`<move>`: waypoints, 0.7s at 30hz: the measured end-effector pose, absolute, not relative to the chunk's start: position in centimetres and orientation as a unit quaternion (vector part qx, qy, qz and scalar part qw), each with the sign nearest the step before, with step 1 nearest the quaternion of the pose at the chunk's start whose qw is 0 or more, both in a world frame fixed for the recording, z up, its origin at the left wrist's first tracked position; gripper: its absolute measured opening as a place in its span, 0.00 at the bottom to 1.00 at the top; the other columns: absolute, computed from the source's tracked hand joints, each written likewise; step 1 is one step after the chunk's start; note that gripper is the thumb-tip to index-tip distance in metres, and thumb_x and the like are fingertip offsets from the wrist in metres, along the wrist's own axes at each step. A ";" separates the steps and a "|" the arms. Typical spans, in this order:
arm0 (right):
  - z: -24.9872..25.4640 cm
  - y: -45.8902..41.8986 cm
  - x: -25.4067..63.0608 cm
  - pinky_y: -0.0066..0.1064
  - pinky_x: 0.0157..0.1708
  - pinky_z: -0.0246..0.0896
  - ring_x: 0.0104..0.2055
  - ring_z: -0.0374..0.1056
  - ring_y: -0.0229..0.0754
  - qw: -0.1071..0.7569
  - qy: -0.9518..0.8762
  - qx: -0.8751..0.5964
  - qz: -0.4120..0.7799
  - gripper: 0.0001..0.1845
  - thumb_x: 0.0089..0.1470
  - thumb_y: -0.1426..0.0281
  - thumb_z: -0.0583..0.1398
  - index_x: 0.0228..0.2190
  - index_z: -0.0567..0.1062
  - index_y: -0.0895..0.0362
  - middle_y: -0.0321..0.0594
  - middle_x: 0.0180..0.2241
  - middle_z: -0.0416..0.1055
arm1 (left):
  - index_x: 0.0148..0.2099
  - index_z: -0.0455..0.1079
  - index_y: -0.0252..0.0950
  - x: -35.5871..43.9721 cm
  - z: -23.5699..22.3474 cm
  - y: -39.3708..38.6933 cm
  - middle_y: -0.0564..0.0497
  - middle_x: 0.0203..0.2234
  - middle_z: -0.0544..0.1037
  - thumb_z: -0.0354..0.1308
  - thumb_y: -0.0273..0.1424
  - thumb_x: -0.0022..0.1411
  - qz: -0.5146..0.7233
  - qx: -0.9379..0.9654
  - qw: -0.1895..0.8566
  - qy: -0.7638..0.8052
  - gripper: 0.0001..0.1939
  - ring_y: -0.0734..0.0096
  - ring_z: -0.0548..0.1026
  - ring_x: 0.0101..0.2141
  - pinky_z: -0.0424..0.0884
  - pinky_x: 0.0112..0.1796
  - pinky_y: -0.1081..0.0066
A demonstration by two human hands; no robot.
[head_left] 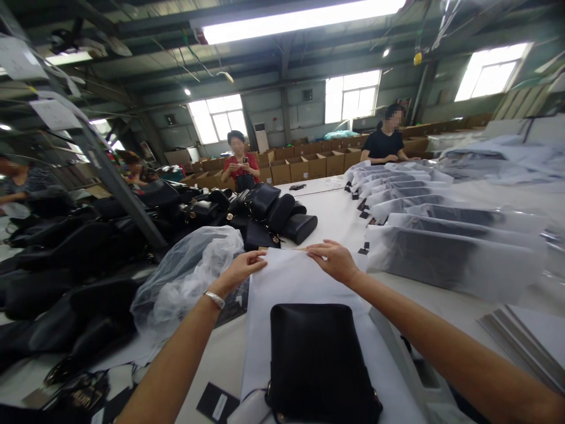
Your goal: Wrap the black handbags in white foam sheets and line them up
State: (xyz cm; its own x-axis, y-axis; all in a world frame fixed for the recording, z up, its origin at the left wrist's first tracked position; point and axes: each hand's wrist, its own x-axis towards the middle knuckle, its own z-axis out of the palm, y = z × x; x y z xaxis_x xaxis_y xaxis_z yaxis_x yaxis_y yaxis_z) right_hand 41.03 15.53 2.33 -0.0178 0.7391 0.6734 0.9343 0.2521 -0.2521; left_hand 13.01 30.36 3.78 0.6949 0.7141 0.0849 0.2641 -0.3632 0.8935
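A black leather bag (315, 362) lies flat in front of me, on top of a long white paper sheet (295, 280). Pinched at the far left corner of that sheet is my left hand (242, 270), with a silver bangle on its wrist. My right hand (334, 259) grips the sheet's far right corner, fingers closed along its edge. A thin brown strip shows at the far edge between the hands. Beside the bag's lower left is a black card tag (217, 403) with a white label.
Crumpled clear plastic (194, 277) lies left of the paper. Piled black bags (269, 206) cover the left and far side, around a slanted metal post (117, 188). Wrapped bags (441, 244) line the right, near stacked boards (525, 338). Co-workers (241, 162) are beyond the table.
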 end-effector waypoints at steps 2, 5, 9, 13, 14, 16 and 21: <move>2.4 15.5 40.9 0.41 0.59 0.60 0.46 0.75 0.40 0.374 -0.701 -0.593 -0.135 0.11 0.64 0.65 0.58 0.42 0.80 0.45 0.31 0.45 0.79 | 0.56 0.70 0.32 13.2 3.4 30.7 0.48 0.35 0.79 0.64 0.48 0.54 0.260 0.781 0.475 0.310 0.33 0.68 0.75 0.36 0.70 0.39 0.69; 2.5 15.4 40.7 0.41 0.59 0.60 0.45 0.76 0.40 0.381 -0.704 -0.582 -0.144 0.11 0.64 0.65 0.57 0.41 0.80 0.45 0.32 0.45 0.79 | 0.56 0.69 0.31 13.7 2.9 31.4 0.46 0.37 0.79 0.63 0.49 0.54 0.293 0.771 0.470 0.315 0.34 0.67 0.76 0.38 0.71 0.40 0.68; 3.0 14.8 40.1 0.41 0.60 0.59 0.44 0.76 0.40 0.388 -0.715 -0.559 -0.159 0.11 0.65 0.65 0.57 0.41 0.80 0.47 0.33 0.45 0.79 | 0.55 0.70 0.30 14.4 2.2 33.0 0.44 0.37 0.80 0.63 0.50 0.53 0.325 0.771 0.435 0.333 0.35 0.66 0.77 0.38 0.72 0.42 0.66; 4.0 13.1 39.3 0.40 0.60 0.59 0.44 0.76 0.39 0.383 -0.739 -0.527 -0.173 0.10 0.64 0.67 0.57 0.40 0.80 0.48 0.34 0.44 0.80 | 0.51 0.72 0.30 15.1 3.3 33.4 0.41 0.38 0.80 0.59 0.52 0.56 0.350 0.786 0.363 0.358 0.32 0.60 0.78 0.41 0.72 0.45 0.61; 4.3 12.6 39.1 0.40 0.61 0.59 0.44 0.76 0.39 0.375 -0.747 -0.520 -0.174 0.11 0.64 0.68 0.57 0.41 0.79 0.48 0.34 0.43 0.80 | 0.52 0.72 0.30 15.3 3.9 32.9 0.39 0.41 0.80 0.57 0.51 0.58 0.357 0.792 0.342 0.358 0.31 0.57 0.77 0.44 0.71 0.48 0.58; 4.8 11.6 38.6 0.41 0.61 0.58 0.45 0.75 0.39 0.354 -0.762 -0.513 -0.173 0.11 0.64 0.69 0.56 0.42 0.79 0.48 0.35 0.44 0.79 | 0.54 0.72 0.33 15.5 5.4 30.9 0.38 0.50 0.77 0.52 0.49 0.63 0.360 0.814 0.305 0.340 0.28 0.55 0.73 0.53 0.65 0.55 0.56; 5.5 9.6 37.4 0.40 0.60 0.60 0.47 0.74 0.41 0.301 -0.787 -0.511 -0.172 0.13 0.65 0.68 0.55 0.45 0.78 0.47 0.35 0.47 0.78 | 0.62 0.65 0.48 15.7 8.3 23.1 0.51 0.55 0.75 0.61 0.45 0.61 0.215 0.935 0.225 0.172 0.28 0.61 0.71 0.56 0.46 0.65 0.54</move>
State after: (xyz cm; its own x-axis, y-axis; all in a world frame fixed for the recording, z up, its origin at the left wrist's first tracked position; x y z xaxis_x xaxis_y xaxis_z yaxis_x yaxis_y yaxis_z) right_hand 37.39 9.64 5.53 -0.2977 0.7002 0.6489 0.9072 0.4191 -0.0360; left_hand 15.68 23.06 8.33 0.8479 0.4189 0.3249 0.2253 -0.8395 0.4944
